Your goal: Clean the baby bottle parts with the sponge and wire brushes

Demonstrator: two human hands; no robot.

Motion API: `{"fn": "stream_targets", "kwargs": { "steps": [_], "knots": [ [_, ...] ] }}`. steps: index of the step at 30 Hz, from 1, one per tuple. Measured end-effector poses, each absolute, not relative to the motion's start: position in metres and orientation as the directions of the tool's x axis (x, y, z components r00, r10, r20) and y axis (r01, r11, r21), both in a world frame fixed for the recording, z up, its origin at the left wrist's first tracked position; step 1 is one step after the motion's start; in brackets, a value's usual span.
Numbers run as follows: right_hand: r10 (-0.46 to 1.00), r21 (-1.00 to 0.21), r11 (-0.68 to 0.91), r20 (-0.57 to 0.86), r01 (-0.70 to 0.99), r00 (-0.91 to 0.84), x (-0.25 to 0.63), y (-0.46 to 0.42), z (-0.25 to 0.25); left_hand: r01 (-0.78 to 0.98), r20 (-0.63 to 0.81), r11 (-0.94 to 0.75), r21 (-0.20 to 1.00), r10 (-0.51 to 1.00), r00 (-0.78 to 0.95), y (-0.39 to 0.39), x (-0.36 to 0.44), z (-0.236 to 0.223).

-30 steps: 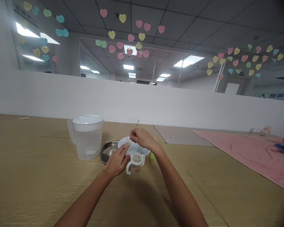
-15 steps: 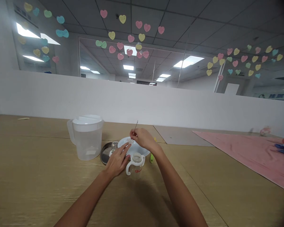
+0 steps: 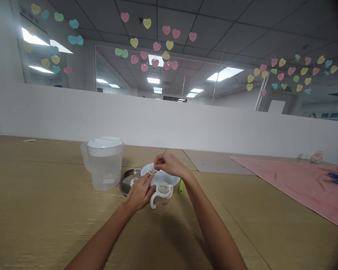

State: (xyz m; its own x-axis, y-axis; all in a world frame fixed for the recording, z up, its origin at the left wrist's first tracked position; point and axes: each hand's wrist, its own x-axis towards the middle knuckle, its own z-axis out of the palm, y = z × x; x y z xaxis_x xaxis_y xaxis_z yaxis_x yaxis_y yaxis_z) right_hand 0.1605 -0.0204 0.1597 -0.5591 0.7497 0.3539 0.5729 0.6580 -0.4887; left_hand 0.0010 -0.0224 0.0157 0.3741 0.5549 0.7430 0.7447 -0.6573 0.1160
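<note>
My left hand [image 3: 139, 192] pinches a small clear round part [image 3: 152, 171] over a white bowl [image 3: 171, 180]. My right hand [image 3: 169, 165] is closed on a thin wire-like tool [image 3: 161, 155], whose tip meets that clear part. Just in front of the bowl stands a clear baby bottle [image 3: 162, 195] with white handles, open at the top. A round metal dish [image 3: 125, 182] holding a clear dome-shaped piece [image 3: 135, 173] lies left of the bowl.
A clear plastic pitcher [image 3: 104, 163] with a white lid stands to the left on the wooden table [image 3: 45, 210]. A green item [image 3: 181, 186] pokes out right of the bowl. A pink cloth [image 3: 301, 183] covers the table's right side. A white partition runs along the back.
The thin tool in my right hand has dropped lower, so less of it sticks up above my fingers. My left hand stays by the bowl with the clear part.
</note>
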Motion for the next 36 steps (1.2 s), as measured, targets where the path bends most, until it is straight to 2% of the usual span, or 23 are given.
{"fn": "stream_targets", "kwargs": {
  "steps": [11, 20, 23, 28, 36],
  "knots": [
    [0.791, -0.348, 0.596, 0.412, 0.724, -0.453, 0.162, -0.019, 0.161, 0.744, 0.724, -0.659, 0.109, 0.566, 0.394, -0.026, 0.003, 0.019],
    [0.821, -0.295, 0.548, 0.369, 0.783, -0.436, 0.156, -0.016, 0.156, 0.753, 0.729, -0.652, 0.088, 0.557, 0.398, -0.023, 0.003, 0.016],
    [0.819, -0.327, 0.553, 0.380, 0.766, -0.430, 0.153, -0.021, 0.159, 0.772, 0.701, -0.629, 0.090, 0.591, 0.399, -0.022, 0.002, 0.016],
    [0.749, -0.446, 0.643, 0.535, 0.623, -0.390, 0.152, -0.042, 0.173, 0.788, 0.664, -0.612, 0.064, 0.616, 0.425, -0.024, 0.003, 0.018],
    [0.741, -0.437, 0.646, 0.557, 0.626, -0.376, 0.146, -0.047, 0.174, 0.782, 0.661, -0.623, 0.018, 0.594, 0.458, -0.023, 0.003, 0.018]
  ]
}}
